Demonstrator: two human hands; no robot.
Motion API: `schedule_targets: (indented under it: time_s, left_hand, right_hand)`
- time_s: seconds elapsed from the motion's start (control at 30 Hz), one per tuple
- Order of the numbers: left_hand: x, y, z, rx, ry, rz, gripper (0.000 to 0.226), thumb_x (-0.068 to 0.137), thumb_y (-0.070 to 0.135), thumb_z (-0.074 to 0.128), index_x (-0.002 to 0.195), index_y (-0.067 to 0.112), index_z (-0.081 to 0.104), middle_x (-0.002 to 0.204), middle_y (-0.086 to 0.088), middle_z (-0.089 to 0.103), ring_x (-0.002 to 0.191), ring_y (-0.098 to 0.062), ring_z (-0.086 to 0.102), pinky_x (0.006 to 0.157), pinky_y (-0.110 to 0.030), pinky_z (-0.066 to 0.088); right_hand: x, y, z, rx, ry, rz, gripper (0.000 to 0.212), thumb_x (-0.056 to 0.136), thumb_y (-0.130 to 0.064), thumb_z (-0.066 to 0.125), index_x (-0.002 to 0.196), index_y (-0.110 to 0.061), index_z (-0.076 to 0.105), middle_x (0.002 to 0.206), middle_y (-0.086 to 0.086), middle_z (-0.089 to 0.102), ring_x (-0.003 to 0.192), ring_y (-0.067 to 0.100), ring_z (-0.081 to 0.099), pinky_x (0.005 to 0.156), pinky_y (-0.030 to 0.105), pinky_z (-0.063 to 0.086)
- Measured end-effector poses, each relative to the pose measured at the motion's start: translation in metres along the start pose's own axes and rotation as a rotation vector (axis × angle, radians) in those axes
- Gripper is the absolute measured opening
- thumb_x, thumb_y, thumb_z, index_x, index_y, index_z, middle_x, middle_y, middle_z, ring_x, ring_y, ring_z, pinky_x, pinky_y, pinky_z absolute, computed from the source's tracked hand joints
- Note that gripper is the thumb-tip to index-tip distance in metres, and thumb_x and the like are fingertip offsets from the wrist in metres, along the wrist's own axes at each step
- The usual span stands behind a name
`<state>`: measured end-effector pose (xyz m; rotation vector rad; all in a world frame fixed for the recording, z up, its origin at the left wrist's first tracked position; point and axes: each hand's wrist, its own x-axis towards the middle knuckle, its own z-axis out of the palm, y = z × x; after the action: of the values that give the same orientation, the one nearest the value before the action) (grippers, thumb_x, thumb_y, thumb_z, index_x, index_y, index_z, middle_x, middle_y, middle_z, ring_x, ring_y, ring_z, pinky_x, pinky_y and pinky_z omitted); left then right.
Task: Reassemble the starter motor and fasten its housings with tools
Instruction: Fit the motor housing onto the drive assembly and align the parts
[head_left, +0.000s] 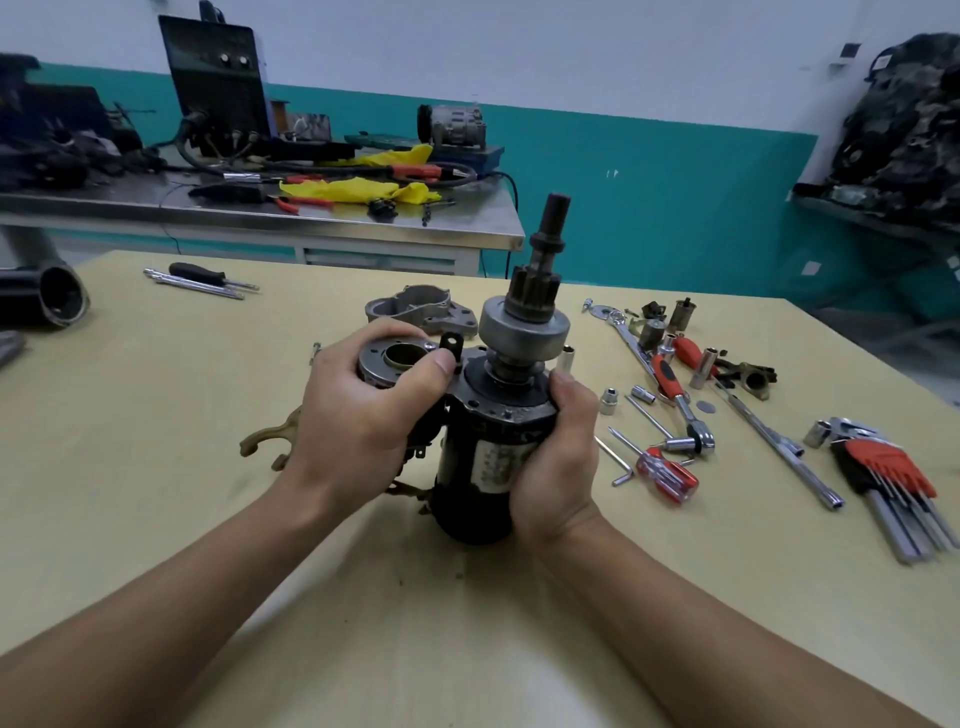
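Centre of the frame, and the starter motor (467, 483) stands upright on the table (156, 415), its black body gripped on the right side by the right hand (558, 457), fingers curled round it and thumb up against the top rim. The left hand (363, 415) is closed round the round metal cylinder (397, 358) joined to the motor's left side, thumb pressed across its top face. Out of the motor's top rises the gear shaft (535, 291), drum and toothed pinion pointing toward the upper middle of the frame. Just behind the hands lies a grey cast housing (421, 309), flat on the table, apart from the motor. To the left of the left wrist, a tan fork-shaped lever (270, 441) peeks out. Over on the right side it's a spread of tools: a ratchet (675, 395) with a red and black handle, a red-handled screwdriver (667, 475), loose sockets (608, 401), and a set of hex keys (893, 483) in a red holder near the right edge. Upper left, a black-handled screwdriver (208, 274) lies near the table's far edge, and beyond it a steel bench (260, 208) carries a yellow cloth (358, 189).
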<state>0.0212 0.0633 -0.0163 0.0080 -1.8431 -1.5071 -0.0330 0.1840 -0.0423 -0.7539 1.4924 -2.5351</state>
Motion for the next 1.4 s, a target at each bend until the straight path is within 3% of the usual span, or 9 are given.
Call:
schedule_targets:
  time_s: [0.07, 0.27, 0.43, 0.7, 0.83, 1.0, 1.1, 1.2, 1.4]
  left_hand:
    - [0.0, -0.002, -0.002, 0.013, 0.027, 0.041, 0.026, 0.072, 0.045, 0.064, 0.081, 0.021, 0.068, 0.072, -0.001, 0.067, 0.068, -0.024, 0.063, 0.065, -0.047, 0.051]
    - [-0.003, -0.003, -0.005, 0.13, 0.113, 0.166, 0.016, 0.075, 0.041, 0.055, 0.078, 0.027, 0.062, 0.065, 0.017, 0.064, 0.063, 0.0, 0.058, 0.062, -0.016, 0.044]
    - [-0.007, -0.003, -0.004, 0.129, 0.16, 0.221, 0.021, 0.077, 0.036, 0.053, 0.079, 0.017, 0.062, 0.064, 0.014, 0.061, 0.061, 0.003, 0.056, 0.06, -0.01, 0.042]
    - [-0.001, -0.005, -0.009, 0.055, 0.082, 0.087, 0.027, 0.074, 0.041, 0.054, 0.078, 0.018, 0.068, 0.07, 0.005, 0.067, 0.068, -0.012, 0.062, 0.062, -0.028, 0.051]
    - [-0.005, -0.006, -0.008, 0.038, 0.11, 0.087, 0.025, 0.075, 0.042, 0.055, 0.078, 0.02, 0.067, 0.067, 0.004, 0.067, 0.063, -0.009, 0.061, 0.057, -0.023, 0.05]
    - [-0.005, -0.005, -0.003, 0.022, 0.122, 0.057, 0.023, 0.075, 0.044, 0.057, 0.08, 0.025, 0.067, 0.071, 0.007, 0.068, 0.071, -0.014, 0.064, 0.066, -0.029, 0.051]
    - [-0.005, -0.009, -0.008, -0.046, 0.115, 0.024, 0.025, 0.077, 0.041, 0.057, 0.079, 0.02, 0.069, 0.073, 0.001, 0.069, 0.071, -0.018, 0.065, 0.065, -0.033, 0.052]
    - [-0.003, -0.014, -0.011, -0.103, 0.124, -0.043, 0.029, 0.077, 0.04, 0.057, 0.078, 0.013, 0.069, 0.073, -0.005, 0.067, 0.072, -0.023, 0.063, 0.066, -0.046, 0.053]
    - [-0.002, -0.017, -0.006, -0.244, 0.139, -0.17, 0.037, 0.074, 0.04, 0.06, 0.075, 0.004, 0.069, 0.073, -0.011, 0.067, 0.07, -0.022, 0.066, 0.055, -0.032, 0.054]
  right_hand:
    - [0.001, 0.001, 0.001, -0.036, -0.03, -0.012, 0.047, 0.076, -0.057, 0.04, 0.071, -0.027, 0.076, 0.077, -0.004, 0.072, 0.08, 0.015, 0.061, 0.073, 0.033, 0.048]
    - [0.006, 0.003, 0.003, -0.055, -0.097, -0.016, 0.048, 0.076, -0.055, 0.038, 0.074, -0.029, 0.078, 0.079, -0.004, 0.073, 0.083, 0.018, 0.062, 0.077, 0.037, 0.048]
    - [0.007, 0.001, 0.004, -0.053, -0.129, -0.015, 0.045, 0.077, -0.054, 0.039, 0.074, -0.032, 0.078, 0.077, -0.007, 0.074, 0.077, 0.007, 0.066, 0.069, 0.023, 0.052]
    - [0.006, 0.005, 0.005, -0.038, -0.11, -0.017, 0.047, 0.08, -0.051, 0.039, 0.076, -0.025, 0.078, 0.081, -0.001, 0.075, 0.081, 0.014, 0.065, 0.072, 0.031, 0.051]
    - [0.005, 0.003, 0.005, -0.022, -0.118, 0.019, 0.049, 0.079, -0.054, 0.041, 0.081, -0.023, 0.079, 0.086, 0.002, 0.076, 0.084, 0.015, 0.068, 0.074, 0.029, 0.054]
    - [-0.004, 0.0, -0.005, -0.005, -0.187, 0.049, 0.073, 0.086, -0.066, 0.052, 0.12, -0.003, 0.065, 0.115, 0.019, 0.07, 0.108, 0.033, 0.065, 0.094, 0.047, 0.051]
    - [-0.011, -0.001, -0.015, -0.201, -0.291, -0.009, 0.089, 0.075, -0.071, 0.07, 0.131, -0.004, 0.055, 0.124, 0.004, 0.069, 0.118, 0.023, 0.064, 0.098, 0.036, 0.051]
    - [-0.01, -0.003, -0.017, -0.361, -0.36, 0.012, 0.088, 0.062, -0.036, 0.094, 0.133, -0.009, 0.05, 0.125, -0.001, 0.069, 0.119, 0.015, 0.065, 0.095, 0.03, 0.052]
    - [-0.009, -0.001, -0.007, -0.376, -0.271, 0.037, 0.054, 0.066, 0.003, 0.087, 0.112, -0.013, 0.063, 0.096, 0.0, 0.076, 0.086, 0.017, 0.075, 0.065, 0.028, 0.06]
